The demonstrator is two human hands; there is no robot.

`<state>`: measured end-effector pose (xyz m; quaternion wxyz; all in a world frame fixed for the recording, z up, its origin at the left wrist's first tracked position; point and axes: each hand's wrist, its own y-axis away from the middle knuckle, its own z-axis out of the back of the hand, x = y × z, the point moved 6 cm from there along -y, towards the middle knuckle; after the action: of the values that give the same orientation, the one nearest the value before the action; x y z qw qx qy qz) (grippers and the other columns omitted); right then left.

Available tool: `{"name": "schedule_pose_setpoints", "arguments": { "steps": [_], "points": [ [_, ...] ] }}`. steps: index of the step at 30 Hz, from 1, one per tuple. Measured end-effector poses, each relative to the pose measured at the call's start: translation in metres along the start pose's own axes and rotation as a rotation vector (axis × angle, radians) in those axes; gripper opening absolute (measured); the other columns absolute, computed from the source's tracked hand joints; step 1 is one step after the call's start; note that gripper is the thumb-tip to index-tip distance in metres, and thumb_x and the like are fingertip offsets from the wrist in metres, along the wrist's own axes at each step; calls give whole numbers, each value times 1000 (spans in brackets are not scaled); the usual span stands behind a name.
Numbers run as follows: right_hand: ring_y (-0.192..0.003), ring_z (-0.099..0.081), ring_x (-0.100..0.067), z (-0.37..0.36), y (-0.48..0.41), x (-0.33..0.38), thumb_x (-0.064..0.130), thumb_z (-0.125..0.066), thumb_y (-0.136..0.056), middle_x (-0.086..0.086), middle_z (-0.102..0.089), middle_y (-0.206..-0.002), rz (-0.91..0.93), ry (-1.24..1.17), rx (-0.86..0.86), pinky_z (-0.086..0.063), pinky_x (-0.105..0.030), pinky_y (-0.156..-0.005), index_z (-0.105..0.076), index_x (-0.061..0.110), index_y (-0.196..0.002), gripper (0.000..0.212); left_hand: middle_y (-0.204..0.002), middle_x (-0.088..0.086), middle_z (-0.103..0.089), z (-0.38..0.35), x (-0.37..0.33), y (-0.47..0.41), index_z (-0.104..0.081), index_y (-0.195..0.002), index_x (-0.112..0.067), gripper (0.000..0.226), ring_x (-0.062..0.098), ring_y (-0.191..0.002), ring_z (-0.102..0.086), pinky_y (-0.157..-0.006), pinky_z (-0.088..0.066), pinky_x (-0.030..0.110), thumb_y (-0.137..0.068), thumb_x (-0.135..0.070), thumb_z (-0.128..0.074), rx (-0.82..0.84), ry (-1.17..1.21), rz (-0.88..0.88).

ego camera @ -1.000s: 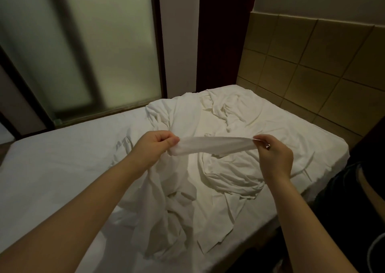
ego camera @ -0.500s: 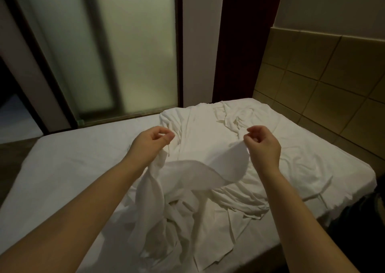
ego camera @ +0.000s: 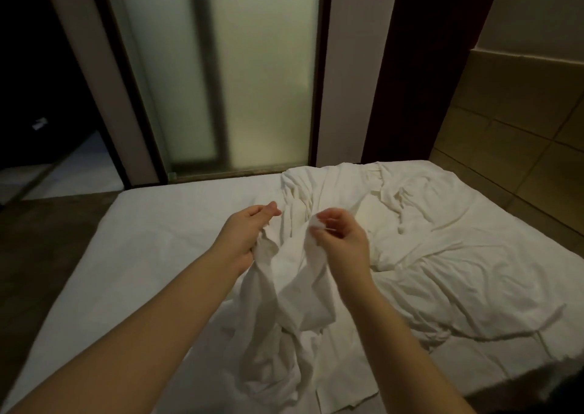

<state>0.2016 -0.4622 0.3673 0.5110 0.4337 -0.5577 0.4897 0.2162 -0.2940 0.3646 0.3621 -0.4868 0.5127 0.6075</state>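
Fabric of a white sheet (ego camera: 294, 287) hung bunched at mid-frame, its lower folds trailing onto the bed (ego camera: 142, 224). The left hand (ego camera: 249, 236) gripped a gathered fold. The right hand (ego camera: 341, 240), just beside it, pinched an edge between thumb and fingertips. Behind, at upper centre, stood frosted glass panels (ego camera: 252, 82).

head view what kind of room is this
Probably a bedroom, perhaps a hotel room: a bed with a crumpled white sheet, a panelled headboard on the wall and a frosted glass door beyond it.

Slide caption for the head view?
Left hand and right hand hold a white sheet above the bed, frosted glass behind.
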Motion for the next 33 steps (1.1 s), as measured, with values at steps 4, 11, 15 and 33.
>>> {"name": "schedule_pose_setpoints", "arguments": {
  "steps": [4,11,15,33],
  "points": [
    [-65,-60,-14,-28,31,-3,-3,-62,-83,-5,-63,-74,-60,-83,133,-53,-24,-66,-60,13,-82,16,-113,3,-61,13,1,9,-65,-87,-20,25,26,-105,-56,-96,-48,42,-88,-44,-58,-154,73,38],
    [-71,-63,-20,-51,70,2,1,-63,-86,-6,-64,-74,-112,-149,128,-56,-32,-73,-58,16,-79,17,-84,-2,-58,4,-2,49,-59,-95,-11,14,10,-74,-56,-50,-51,17,-90,-24,-58,116,221,2],
    [-72,-62,-22,-56,86,-4,-1,-63,-85,-11,-63,-76,-158,-243,50,-52,-29,-68,-56,13,-77,18,-95,5,-64,22,3,61,-62,-94,-15,6,15,-82,-64,-57,-52,15,-87,-14,-61,240,59,-85],
    [-57,-52,-10,-74,168,2,-14,-54,-84,0,-56,-61,-52,-208,7,-49,-21,-55,-48,10,-70,29,-75,4,-47,89,86,98,-59,-75,-7,22,12,-67,-42,-64,-37,25,-95,-13,-51,202,483,276]
  ]
}}
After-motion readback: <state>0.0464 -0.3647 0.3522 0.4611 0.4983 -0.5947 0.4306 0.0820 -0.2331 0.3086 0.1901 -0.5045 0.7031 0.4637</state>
